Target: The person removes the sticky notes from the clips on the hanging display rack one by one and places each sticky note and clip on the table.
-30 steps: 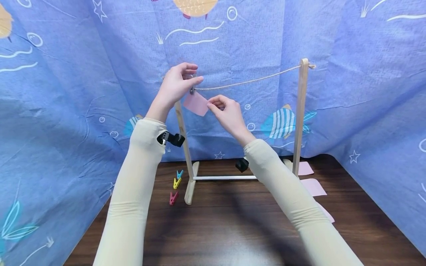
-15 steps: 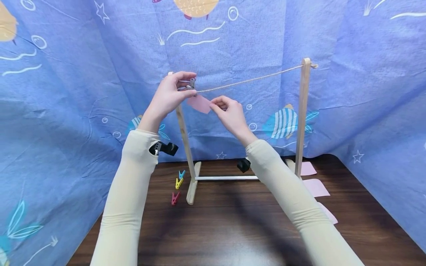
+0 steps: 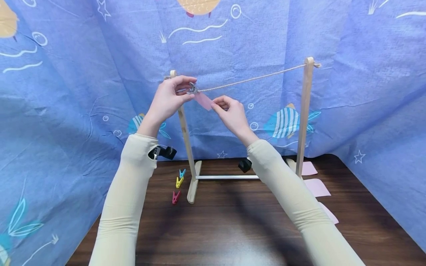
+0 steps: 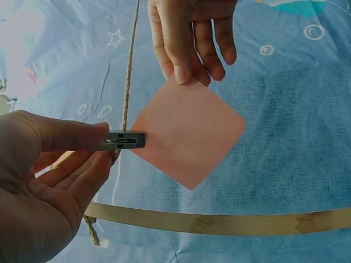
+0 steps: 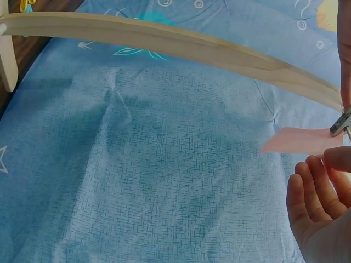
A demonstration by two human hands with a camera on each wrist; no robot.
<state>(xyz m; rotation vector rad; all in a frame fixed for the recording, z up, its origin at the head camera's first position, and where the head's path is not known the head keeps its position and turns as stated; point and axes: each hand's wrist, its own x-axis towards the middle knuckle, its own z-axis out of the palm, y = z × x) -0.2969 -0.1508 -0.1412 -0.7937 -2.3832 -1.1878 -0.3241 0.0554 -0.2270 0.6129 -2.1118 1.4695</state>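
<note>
Near the left end of the rope (image 3: 246, 80), my left hand (image 3: 169, 96) pinches a grey clothespin (image 4: 125, 140) between thumb and fingers. The clothespin's tip lies over one corner of a pink square of paper (image 4: 189, 134), right beside the rope. At the opposite corner, my right hand (image 3: 232, 113) pinches the same paper between thumb and forefinger. In the right wrist view the paper shows as a thin, tilted strip, with the clothespin at its edge. Whether the clothespin's jaws clasp the rope too is hard to tell.
A wooden stand with a left post (image 3: 186, 136) and a right post (image 3: 304, 118) carries the rope; a white bar (image 3: 226, 177) joins its feet. Blue, yellow (image 3: 179, 182) and red (image 3: 175, 197) clothespins lie at left. More pink papers (image 3: 317, 187) lie at right on the dark table (image 3: 213, 229).
My left hand has come down a little, and the clothespin has turned from upright to slanting along the paper. The right hand keeps its pinch; the paper has tilted, looking narrower.
</note>
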